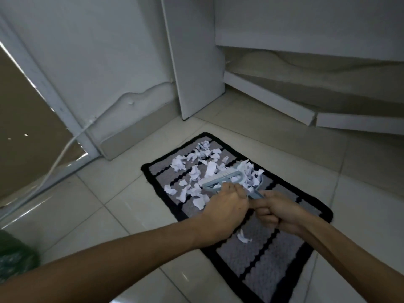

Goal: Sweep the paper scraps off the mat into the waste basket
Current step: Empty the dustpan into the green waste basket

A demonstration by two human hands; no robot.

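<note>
A tiled floor (273,136) carries everything here, with white walls and a white vertical panel (192,62) at its far side and a white cable (65,149) running down along the left wall. On the floor lies the mat (273,259), a grey rectangle with black wavy stripes and a black border, set at a slant so that its long axis runs from the far left toward the near right.

Both bare forearms reach in from the near edge and meet over the middle of the mat. The left hand (220,213) comes in from the near left, back of the hand upward, fingers curled round the handle of a pale blue brush (220,181). The brush lies roughly crosswise on the mat, its long axis running left to right and rising slightly to the right, with its bristles on the far side, toward the scraps. The right hand (277,213) comes in from the near right, its fingers folded round the handle of a pale blue dustpan (259,184); that handle points back toward the person, and the pan itself opens toward the far end of the mat. The two hands touch or nearly touch at the knuckles.

The paper scraps (196,169), white and crumpled, are spread over the far half of the mat, thickest just beyond the brush, with a heap in and around the dustpan. One stray scrap (243,237) lies nearer, just below the hands.

At the near left corner of the floor shows part of something green (15,256), blurred.
</note>
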